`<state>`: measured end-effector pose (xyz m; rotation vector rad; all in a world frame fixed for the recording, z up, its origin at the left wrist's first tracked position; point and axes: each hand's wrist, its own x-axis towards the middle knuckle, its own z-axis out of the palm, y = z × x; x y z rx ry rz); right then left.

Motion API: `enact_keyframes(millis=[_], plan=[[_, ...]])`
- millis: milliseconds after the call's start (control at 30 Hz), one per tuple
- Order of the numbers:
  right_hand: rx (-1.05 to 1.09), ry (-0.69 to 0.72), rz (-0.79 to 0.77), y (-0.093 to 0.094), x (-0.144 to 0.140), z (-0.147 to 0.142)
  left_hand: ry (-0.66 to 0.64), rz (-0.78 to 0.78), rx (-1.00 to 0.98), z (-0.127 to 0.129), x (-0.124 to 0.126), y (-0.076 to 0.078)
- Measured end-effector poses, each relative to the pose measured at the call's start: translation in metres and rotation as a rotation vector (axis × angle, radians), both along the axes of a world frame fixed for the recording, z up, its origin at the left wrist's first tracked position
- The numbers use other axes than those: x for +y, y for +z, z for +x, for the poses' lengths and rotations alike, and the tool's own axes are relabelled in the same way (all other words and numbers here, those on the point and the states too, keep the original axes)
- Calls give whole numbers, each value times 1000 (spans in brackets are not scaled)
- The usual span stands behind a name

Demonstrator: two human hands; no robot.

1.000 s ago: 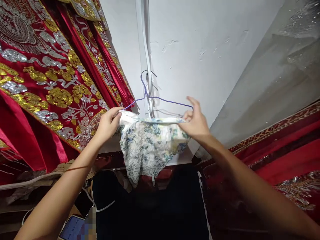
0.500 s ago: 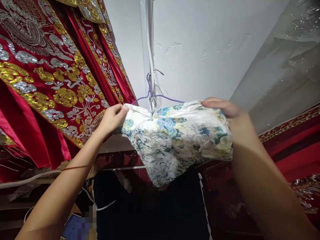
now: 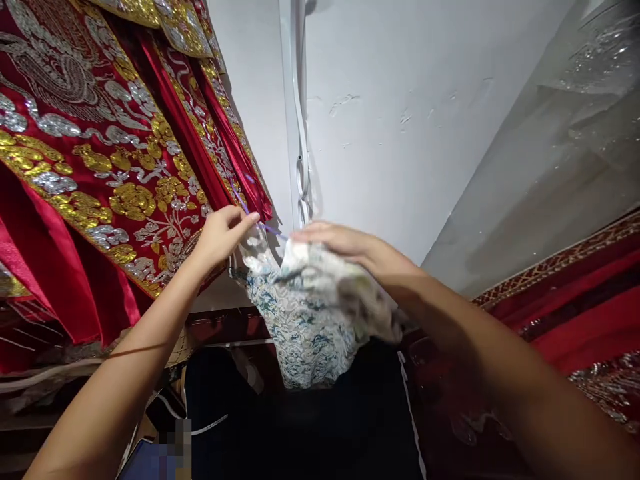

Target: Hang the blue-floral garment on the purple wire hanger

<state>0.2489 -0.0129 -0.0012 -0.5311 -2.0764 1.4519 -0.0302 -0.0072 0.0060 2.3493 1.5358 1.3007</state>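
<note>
Head view is showing red embroidered drapes (image 3: 100,173) hanging left of both hands, against a white wall (image 3: 400,100). Bunched floral cloth (image 3: 310,320) is drooping below the fingers, its long axis vertical. Right hand (image 3: 360,250) is lying across its top, fingers closed on the fabric; left hand (image 3: 223,233) is pinching a thin purple hanger wire (image 3: 253,217) beside it.

Purple wire hanger (image 3: 253,213): only a short bit shows by the left hand (image 3: 220,237); rest is under the floral cloth (image 3: 305,320). Right hand (image 3: 350,250) is motion-blurred, fingertips buried in the cloth, grip can't be made out. Both arms are cut off at the bottom edge. Pixelated patch (image 3: 177,450) at lower left is unreadable. Red embroidered fabric (image 3: 100,167) runs off the left and top edges.
</note>
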Motion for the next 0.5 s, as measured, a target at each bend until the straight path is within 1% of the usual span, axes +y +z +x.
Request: enact_keyframes(millis=[33, 67, 100, 167, 233, 267, 333, 367, 433, 500], plan=[[-102, 115, -5, -1, 1, -9, -58, -32, -27, 0, -4, -6], [-179, 198, -34, -4, 0, -17, -128, -87, -79, 2, -8, -13], [-228, 233, -54, -8, -3, -22, -197, -154, -152, 3, -12, -21], [-266, 242, -65, -17, -11, -26, -289, -262, -339, 8, -20, -36], [-257, 169, -13, -26, -18, -23, -318, -285, -521, 14, -27, -45], [-246, 103, 50, -30, -20, -21, -330, -272, -601, 18, -31, -47], [-233, -44, 241, -39, -19, -18, -385, -255, -717, 28, -39, -44], [-236, -94, 361, -43, -17, -19, -424, -256, -747, 34, -44, -40], [-258, -133, 637, -56, -14, -26, -466, -258, -768, 49, -55, -28], [-278, -180, 897, -70, -14, -36, -411, -253, -766, 65, -67, -14]])
